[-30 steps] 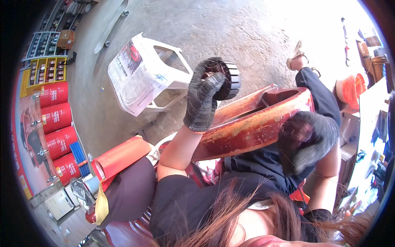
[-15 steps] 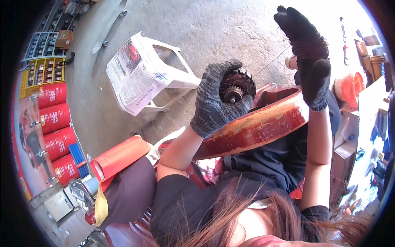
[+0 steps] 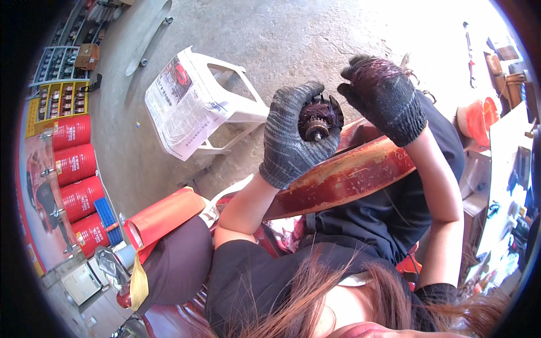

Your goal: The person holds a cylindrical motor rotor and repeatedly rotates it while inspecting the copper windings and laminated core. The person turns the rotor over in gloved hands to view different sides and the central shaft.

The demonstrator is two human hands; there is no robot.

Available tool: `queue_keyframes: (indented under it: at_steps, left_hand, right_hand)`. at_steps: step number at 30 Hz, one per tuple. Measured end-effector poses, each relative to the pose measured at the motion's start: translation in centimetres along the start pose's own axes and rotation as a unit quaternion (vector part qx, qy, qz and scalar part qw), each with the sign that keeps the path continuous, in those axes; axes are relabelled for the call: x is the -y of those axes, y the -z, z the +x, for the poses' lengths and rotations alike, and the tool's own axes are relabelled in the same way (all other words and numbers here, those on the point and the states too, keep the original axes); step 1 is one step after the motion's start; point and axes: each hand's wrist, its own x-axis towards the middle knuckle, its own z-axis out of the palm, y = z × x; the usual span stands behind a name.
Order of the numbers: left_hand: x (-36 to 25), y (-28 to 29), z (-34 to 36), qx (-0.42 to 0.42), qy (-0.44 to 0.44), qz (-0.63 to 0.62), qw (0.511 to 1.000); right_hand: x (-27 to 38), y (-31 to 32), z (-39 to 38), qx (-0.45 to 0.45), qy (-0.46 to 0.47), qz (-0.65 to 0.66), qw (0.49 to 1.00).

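My left hand (image 3: pixel 282 135), in a grey knit glove, is wrapped round a motor armature (image 3: pixel 316 121), its toothed end and shaft tip turned toward me. Dark windings show between its slots. To the right of it, a little apart, my right hand (image 3: pixel 394 107) is raised in a dark glove with its fingers curled. Fine dark reddish wire (image 3: pixel 380 70) lies in strands across the back of these fingers. Below both hands a worn red, trough-like piece (image 3: pixel 349 177) with a raised rim rests across my lap.
A white plastic stool (image 3: pixel 225 110) with newspaper (image 3: pixel 180 107) on it stands ahead to the left. Red drums (image 3: pixel 73 163) line the far left, near a skateboard (image 3: pixel 149 42). An orange-lined bucket (image 3: pixel 482 121) and a cluttered bench (image 3: pixel 507 186) are at the right.
My right hand has come down and left from its high, outstretched place, close to the armature, with its fingers curling. The left hand has shifted slightly left, still holding the armature.
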Motion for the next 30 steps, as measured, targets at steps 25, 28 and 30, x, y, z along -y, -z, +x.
queue_keyframes:
  at_steps: [25, 28, 30]
  left_hand:
    - [2.4, 0.9, -0.4, 0.067, 0.427, -0.700, 0.569]
    - [0.8, 1.7, -0.6, 0.125, 0.345, -0.595, 0.715]
    - [-0.2, 1.2, -0.3, 0.143, 0.293, -0.541, 0.775]
  right_hand:
    - [0.3, 2.8, -9.2, -0.036, -0.077, 0.827, 0.555]
    - [1.8, 3.2, -3.7, -0.037, 0.090, 0.907, 0.409]
    - [3.6, 4.2, -2.4, -0.110, 0.061, 0.896, 0.426]
